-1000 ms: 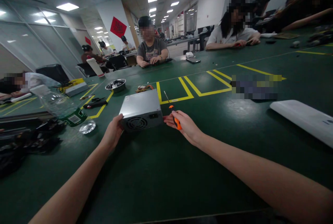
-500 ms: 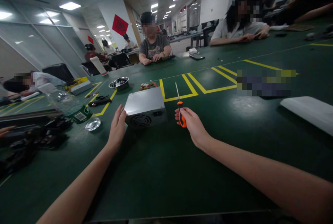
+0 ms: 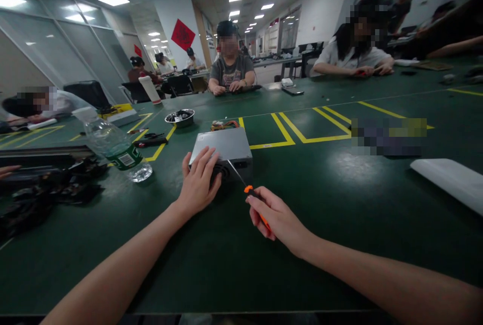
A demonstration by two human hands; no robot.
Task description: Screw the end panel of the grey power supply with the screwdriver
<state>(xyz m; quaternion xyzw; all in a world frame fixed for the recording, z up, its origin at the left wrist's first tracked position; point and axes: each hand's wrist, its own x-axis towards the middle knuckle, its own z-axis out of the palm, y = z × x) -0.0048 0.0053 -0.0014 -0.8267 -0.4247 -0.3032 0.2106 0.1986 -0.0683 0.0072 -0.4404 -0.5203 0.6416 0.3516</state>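
my splayed left hand [image 3: 199, 181] touched a grey rectangular metal box [image 3: 230, 142], probably heavy, best side-gripped; right hand [image 3: 277, 217] held orange-black screwdriver [image 3: 248, 189].

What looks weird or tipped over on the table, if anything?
The clear bottle looks tilted, but so does the white cup: probably the camera. A blocky blur hides something on the right. The metal box and screwdriver show nothing odd.

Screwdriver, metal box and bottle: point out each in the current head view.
Screwdriver [image 3: 248, 189], head view: orange collar above the grip.
Metal box [image 3: 229, 146], head view: top panel.
Bottle [image 3: 124, 158], head view: green label.
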